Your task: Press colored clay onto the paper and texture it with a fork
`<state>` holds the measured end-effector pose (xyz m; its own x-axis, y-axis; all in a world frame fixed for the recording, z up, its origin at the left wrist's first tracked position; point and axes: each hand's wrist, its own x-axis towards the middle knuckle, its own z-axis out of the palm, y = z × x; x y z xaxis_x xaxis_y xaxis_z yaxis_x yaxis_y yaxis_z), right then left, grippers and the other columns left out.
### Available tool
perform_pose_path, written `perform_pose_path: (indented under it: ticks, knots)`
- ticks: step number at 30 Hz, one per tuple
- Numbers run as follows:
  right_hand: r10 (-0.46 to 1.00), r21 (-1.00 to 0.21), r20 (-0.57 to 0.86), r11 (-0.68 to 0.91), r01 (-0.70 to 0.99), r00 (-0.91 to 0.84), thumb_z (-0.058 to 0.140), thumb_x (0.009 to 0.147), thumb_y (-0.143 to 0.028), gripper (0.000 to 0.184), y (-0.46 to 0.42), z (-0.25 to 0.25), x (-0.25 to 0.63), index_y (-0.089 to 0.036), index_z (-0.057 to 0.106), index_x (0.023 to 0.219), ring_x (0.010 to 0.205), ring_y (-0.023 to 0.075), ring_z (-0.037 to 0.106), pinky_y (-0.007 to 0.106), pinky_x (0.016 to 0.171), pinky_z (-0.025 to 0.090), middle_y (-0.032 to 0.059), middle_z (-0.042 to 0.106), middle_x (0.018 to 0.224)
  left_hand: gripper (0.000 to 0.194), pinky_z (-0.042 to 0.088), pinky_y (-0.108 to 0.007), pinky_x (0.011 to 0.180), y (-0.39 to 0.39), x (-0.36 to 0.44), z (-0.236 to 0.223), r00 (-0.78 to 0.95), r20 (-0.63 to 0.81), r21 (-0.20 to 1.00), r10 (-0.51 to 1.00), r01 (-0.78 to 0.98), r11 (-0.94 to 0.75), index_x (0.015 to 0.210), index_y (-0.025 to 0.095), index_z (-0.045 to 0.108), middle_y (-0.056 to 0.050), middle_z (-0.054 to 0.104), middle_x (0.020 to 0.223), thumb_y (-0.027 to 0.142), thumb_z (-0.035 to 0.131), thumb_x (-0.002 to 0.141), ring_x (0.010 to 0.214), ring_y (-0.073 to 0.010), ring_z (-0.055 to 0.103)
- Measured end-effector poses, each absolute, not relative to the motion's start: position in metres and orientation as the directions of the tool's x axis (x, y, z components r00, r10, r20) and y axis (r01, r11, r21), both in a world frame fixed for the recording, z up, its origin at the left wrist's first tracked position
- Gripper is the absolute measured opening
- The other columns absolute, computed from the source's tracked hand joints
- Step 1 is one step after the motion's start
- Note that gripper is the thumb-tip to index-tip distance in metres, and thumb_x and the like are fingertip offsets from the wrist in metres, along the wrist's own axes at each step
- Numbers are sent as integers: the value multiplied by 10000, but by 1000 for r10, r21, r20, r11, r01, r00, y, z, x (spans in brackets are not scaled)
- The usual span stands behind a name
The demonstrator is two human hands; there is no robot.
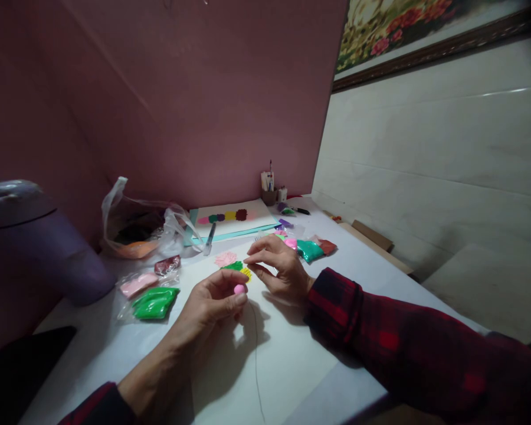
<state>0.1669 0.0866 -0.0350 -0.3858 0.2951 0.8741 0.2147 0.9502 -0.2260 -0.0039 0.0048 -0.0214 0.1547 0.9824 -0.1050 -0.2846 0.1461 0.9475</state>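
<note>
Between the thumb and fingers of my left hand (215, 298) sits a small pink ball of modelling clay (239, 289). My right hand (281, 265) is just beyond it to the right, its thumb and index finger brought together in a pinch; whatever is between them is too small to make out. Both hands are over a white sheet of paper (301, 354) with a thin curved line drawn on it. On that sheet, past my fingers, are clay shapes: a light pink one (225, 258), a green one (233, 266) and a yellow one (246, 274), partly hidden by my hands.
Bagged green clay (156, 303) and pink clay (138, 284) lie left; a teal clay packet (310, 251) lies right. Behind are a marker (210, 238), a sheet with a coloured clay row (230, 216), a plastic bag (177, 227) and a pen holder (269, 195). A purple tumbler (48, 248) stands left.
</note>
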Motion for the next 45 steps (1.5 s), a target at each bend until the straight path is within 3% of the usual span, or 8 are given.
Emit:
perform_pose_path:
  ticks: [6, 10, 14, 22, 27, 35, 41, 45]
  knots:
    - [287, -218, 874, 952, 213, -391, 586, 853, -105, 139, 86, -34, 167, -195, 670, 916, 894, 206, 570, 399, 783, 519, 71, 623, 910, 331, 337, -190, 492, 9, -5, -28, 177, -70, 934, 982, -335, 127, 822, 143, 694, 5, 551, 617, 470, 709, 772, 517, -76, 467]
    - [293, -225, 875, 951, 210, -387, 589, 845, -94, 142, 86, -34, 167, -186, 673, 914, 896, 210, 569, 400, 781, 518, 82, 621, 915, 351, 394, -203, 565, 7, -5, -25, 165, -99, 931, 981, -334, 151, 1014, 150, 711, -49, 654, 792, 335, 781, 724, 601, -90, 533]
    - [291, -225, 876, 952, 208, -385, 596, 840, -96, 148, 86, -34, 167, -199, 674, 912, 890, 211, 571, 400, 779, 516, 76, 624, 908, 317, 401, -199, 576, 5, -4, -22, 130, -102, 941, 986, -310, 138, 904, 158, 700, -21, 643, 757, 232, 844, 630, 592, -84, 533]
    - [287, -223, 877, 953, 203, -386, 593, 845, -98, 140, 87, -35, 167, -190, 675, 911, 895, 208, 572, 404, 787, 518, 76, 627, 908, 293, 352, -186, 516, 9, -5, -27, 181, -64, 930, 981, -346, 124, 846, 151, 698, -1, 577, 638, 430, 730, 765, 540, -74, 488]
    - [300, -232, 872, 949, 212, -387, 592, 845, -101, 141, 86, -35, 167, -197, 673, 910, 896, 206, 570, 397, 782, 520, 72, 620, 920, 329, 391, -202, 556, 7, -6, -25, 182, -80, 939, 980, -315, 135, 994, 156, 706, -64, 677, 813, 310, 789, 716, 601, -93, 536]
    - [288, -219, 874, 953, 211, -392, 588, 852, -101, 136, 86, -35, 167, -190, 671, 913, 890, 204, 567, 406, 782, 516, 72, 625, 911, 247, 346, -190, 518, 6, -3, -24, 150, -65, 923, 986, -367, 117, 731, 156, 652, 26, 525, 603, 371, 775, 726, 523, -71, 456]
    - [280, -215, 877, 956, 201, -391, 602, 841, -89, 135, 87, -35, 167, -176, 673, 916, 895, 212, 575, 401, 781, 514, 86, 627, 913, 316, 370, -192, 578, 10, -9, -27, 108, -41, 946, 993, -314, 73, 998, 150, 716, -4, 575, 707, 311, 776, 732, 608, -84, 475]
    - [278, -211, 879, 955, 207, -388, 598, 846, -99, 128, 86, -34, 167, -187, 672, 902, 884, 210, 578, 399, 781, 515, 79, 630, 899, 270, 375, -185, 576, 12, -11, -28, 82, -66, 950, 994, -298, 88, 893, 168, 704, 12, 580, 680, 259, 826, 671, 591, -78, 488]
